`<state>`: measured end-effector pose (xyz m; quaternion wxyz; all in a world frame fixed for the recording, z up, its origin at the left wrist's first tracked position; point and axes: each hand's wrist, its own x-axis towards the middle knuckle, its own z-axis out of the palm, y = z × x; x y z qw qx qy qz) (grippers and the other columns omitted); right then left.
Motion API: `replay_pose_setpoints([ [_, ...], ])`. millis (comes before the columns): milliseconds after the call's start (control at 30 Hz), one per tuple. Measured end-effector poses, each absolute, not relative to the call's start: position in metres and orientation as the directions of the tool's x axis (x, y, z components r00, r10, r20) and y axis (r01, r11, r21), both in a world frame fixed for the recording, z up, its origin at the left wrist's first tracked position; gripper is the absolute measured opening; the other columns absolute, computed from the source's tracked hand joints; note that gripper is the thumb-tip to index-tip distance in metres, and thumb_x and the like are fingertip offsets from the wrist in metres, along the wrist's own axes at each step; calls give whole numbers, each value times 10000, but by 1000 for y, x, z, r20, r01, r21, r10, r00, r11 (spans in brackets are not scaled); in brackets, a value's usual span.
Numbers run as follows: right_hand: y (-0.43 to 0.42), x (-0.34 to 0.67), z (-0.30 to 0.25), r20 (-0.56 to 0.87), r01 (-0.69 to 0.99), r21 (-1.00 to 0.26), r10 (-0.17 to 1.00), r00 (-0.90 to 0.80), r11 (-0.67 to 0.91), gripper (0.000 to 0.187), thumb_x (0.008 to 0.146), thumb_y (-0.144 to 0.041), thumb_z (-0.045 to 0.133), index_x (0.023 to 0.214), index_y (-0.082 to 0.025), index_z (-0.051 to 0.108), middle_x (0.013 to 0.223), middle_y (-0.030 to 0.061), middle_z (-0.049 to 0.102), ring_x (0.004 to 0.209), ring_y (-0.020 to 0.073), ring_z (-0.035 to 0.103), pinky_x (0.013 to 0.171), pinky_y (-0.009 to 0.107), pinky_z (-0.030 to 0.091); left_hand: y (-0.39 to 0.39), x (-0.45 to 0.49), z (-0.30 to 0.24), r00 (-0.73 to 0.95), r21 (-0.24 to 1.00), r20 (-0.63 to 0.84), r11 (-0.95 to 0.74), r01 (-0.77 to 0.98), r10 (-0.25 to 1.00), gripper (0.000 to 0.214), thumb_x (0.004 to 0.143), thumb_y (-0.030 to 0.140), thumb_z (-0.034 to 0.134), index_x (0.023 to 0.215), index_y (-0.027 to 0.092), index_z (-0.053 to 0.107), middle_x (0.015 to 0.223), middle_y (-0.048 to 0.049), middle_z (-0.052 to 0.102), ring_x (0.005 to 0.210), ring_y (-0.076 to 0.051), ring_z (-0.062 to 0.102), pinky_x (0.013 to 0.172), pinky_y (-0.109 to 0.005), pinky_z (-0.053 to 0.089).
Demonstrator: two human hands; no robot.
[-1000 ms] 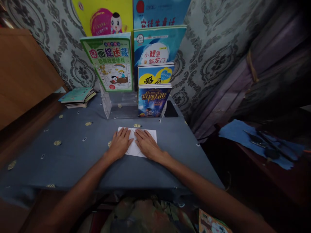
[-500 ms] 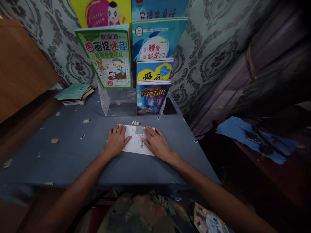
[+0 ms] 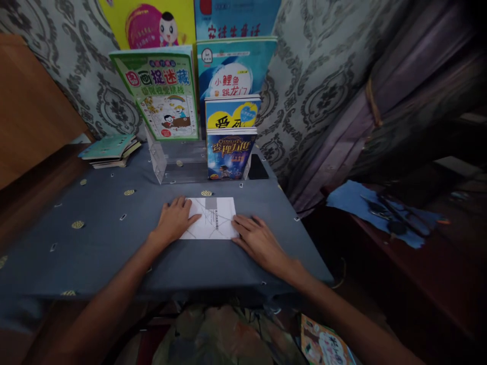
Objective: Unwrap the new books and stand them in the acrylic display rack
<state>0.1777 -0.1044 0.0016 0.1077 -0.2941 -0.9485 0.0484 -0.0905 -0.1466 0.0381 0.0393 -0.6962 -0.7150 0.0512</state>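
Note:
A white sheet of paper (image 3: 213,218) with crossing crease lines and a small grey square lies flat on the grey-blue tablecloth (image 3: 114,243). My left hand (image 3: 173,221) rests flat on the sheet's left edge, fingers stretched out. My right hand (image 3: 258,241) lies flat on the cloth at the sheet's lower right corner, fingertips touching that corner, fingers spread. Neither hand holds anything.
A clear acrylic stand (image 3: 163,162) behind the paper holds several upright children's books (image 3: 163,94). A low stack of books (image 3: 108,149) lies at the back left, a dark phone (image 3: 258,167) beside the stand. Curtains hang to the right, above a dark side table with blue paper (image 3: 365,208).
My right hand has slid off the paper toward the lower right, uncovering the creased sheet. My left hand has stayed on the left edge. The camera has shifted slightly.

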Motion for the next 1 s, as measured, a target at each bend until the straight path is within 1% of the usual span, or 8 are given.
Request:
replay_pose_setpoints([
  [100, -84, 170, 3, 177, 569, -115, 581, -795, 814, 343, 997, -164, 447, 1284, -169, 634, 1367, 148, 647, 1297, 280, 571, 1105, 532, 385, -160, -82, 51, -90, -180, -49, 80, 980, 995, 479, 1022, 472, 379, 1183, 78, 598, 1165, -228, 648, 1100, -369, 622, 870, -470, 498],
  [167, -67, 161, 3, 184, 578, -96, 585, -789, 810, 382, 981, -109, 426, 1294, -171, 635, 1376, 136, 645, 1317, 278, 551, 1121, 522, 356, -172, -74, 61, -109, -173, -95, 92, 981, 990, 409, 1023, 401, 396, 1171, 88, 613, 1119, -209, 664, 1051, -354, 647, 802, -420, 512],
  [300, -30, 137, 2, 153, 542, -129, 557, -816, 830, 442, 954, -73, 425, 1340, -165, 619, 1440, 121, 597, 1364, 292, 505, 1150, 535, 306, -190, -55, 73, -53, -76, -205, 39, 996, 977, 345, 1020, 371, 413, 1105, 141, 656, 1041, -153, 715, 936, -313, 699, 779, -402, 516],
  [400, -12, 121, -1, 146, 505, -185, 532, -834, 843, 481, 934, -39, 409, 1346, -173, 618, 1454, 105, 586, 1398, 276, 474, 1160, 537, 292, -188, -46, 73, 9, -11, -219, -12, 1000, 976, 352, 1025, 388, 404, 1086, 162, 667, 976, -131, 730, 900, -299, 708, 791, -415, 522],
  [533, -11, 117, -9, 172, 492, -241, 536, -827, 837, 524, 917, -27, 408, 1381, -182, 593, 1482, 112, 554, 1428, 265, 443, 1158, 540, 308, -164, -49, 63, 64, 14, -74, -63, 998, 995, 300, 1018, 314, 424, 1127, 144, 646, 1164, -149, 676, 1089, -298, 646, 874, -412, 519],
  [700, -31, 133, -12, 178, 568, -293, 627, -758, 769, 477, 954, -79, 402, 1393, -137, 580, 1493, 150, 536, 1419, 249, 462, 1184, 501, 318, -138, -63, 36, 97, -6, 3, -97, 995, 995, 412, 1018, 332, 434, 1363, 123, 519, 1454, -180, 524, 1325, -319, 494, 1065, -478, 421],
  [833, -54, 150, -9, 191, 578, -298, 641, -743, 759, 435, 1008, -187, 389, 1398, -109, 567, 1485, 168, 540, 1431, 254, 448, 1192, 517, 322, -138, -65, 22, 95, -39, 21, -94, 995, 995, 460, 1028, 342, 387, 1426, 126, 472, 1508, -182, 482, 1336, -327, 481, 1068, -503, 402],
  [1000, -105, 175, -9, 204, 538, -275, 595, -777, 797, 471, 1013, -265, 439, 1453, -111, 507, 1511, 182, 506, 1452, 278, 413, 1188, 569, 320, -141, -63, 21, 96, -21, 29, -95, 995, 995, 472, 1031, 344, 346, 1435, 133, 469, 1518, -188, 473, 1340, -338, 465, 1054, -517, 394],
])
